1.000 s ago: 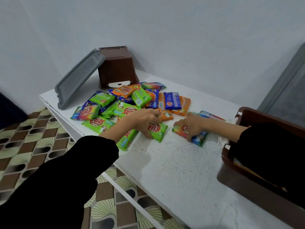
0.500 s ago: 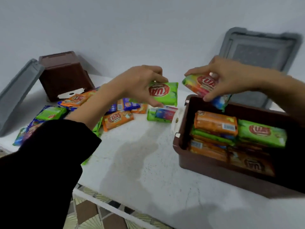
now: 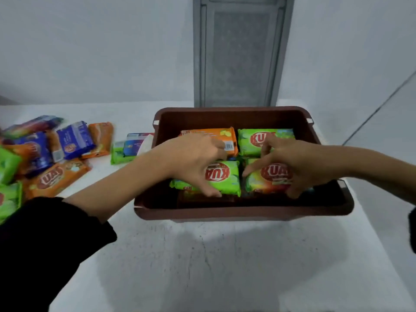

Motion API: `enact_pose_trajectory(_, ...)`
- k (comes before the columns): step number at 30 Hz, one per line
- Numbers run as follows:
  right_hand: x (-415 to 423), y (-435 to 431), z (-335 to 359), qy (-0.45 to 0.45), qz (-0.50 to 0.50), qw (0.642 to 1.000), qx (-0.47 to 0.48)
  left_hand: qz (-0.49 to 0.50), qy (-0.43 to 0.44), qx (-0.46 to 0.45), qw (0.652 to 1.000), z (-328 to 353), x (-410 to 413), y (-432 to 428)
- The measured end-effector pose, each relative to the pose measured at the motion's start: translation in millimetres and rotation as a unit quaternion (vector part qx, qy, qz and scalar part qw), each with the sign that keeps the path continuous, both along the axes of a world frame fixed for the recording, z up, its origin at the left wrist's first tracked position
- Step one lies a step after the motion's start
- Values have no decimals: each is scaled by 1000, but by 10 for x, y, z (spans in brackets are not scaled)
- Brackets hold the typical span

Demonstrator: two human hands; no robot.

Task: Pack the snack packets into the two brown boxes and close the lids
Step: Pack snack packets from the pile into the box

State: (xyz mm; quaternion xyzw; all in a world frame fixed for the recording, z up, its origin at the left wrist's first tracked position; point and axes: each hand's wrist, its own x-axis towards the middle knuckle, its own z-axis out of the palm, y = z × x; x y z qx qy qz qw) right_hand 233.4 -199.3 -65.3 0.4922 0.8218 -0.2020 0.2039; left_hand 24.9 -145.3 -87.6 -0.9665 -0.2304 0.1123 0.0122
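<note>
In box (image 3: 225, 213), two hands (image 3: 191, 158) (image 3: 301, 163), two gripped packets (image 3: 230, 180) (image 3: 271, 176)

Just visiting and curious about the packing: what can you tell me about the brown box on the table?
The brown box looks like smooth plastic: rectangular, rounded rim, small white clips at corners. It stands open on the white table, grey lid upright behind. Snack packets lie layered inside; the left hand grips a green packet there, the right hand a multicoloured packet.
</note>
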Motion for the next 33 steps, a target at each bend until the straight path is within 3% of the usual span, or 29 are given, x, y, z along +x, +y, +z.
enact_pose_trajectory(7, -43, -126, -379, -54, 71, 986, 144, -5, 91, 89, 992, -206, 166, -157)
enact_pose_trajectory(11, -6, -103, -442, -34, 57, 985, 159, -22, 79, 116, 990, -247, 156, -185)
enact_pose_trajectory(15, -11, -90, -460, -33, 67, 983, 167, -20, 106, 80, 991, -286, 161, -188)
enact_pose_trajectory(23, -123, -48, -457, -93, 100, 975, 176, -6, 111, 74, 991, -330, 191, -202)
enact_pose_trajectory(25, -121, -41, -419, -79, 90, 979, 167, 3, 84, 58, 995, -319, 144, -173)
enact_pose_trajectory(28, -143, 10, -273, -38, 65, 984, 160, 46, -30, -11, 998, -207, 40, -110)
enact_pose_trajectory(31, -255, 114, -36, 20, 49, 980, 194, 127, -165, -81, 975, 29, -125, -87)
enact_pose_trajectory(33, -398, 224, 146, 71, 41, 973, 217, 165, -229, -78, 956, 214, -315, -74)
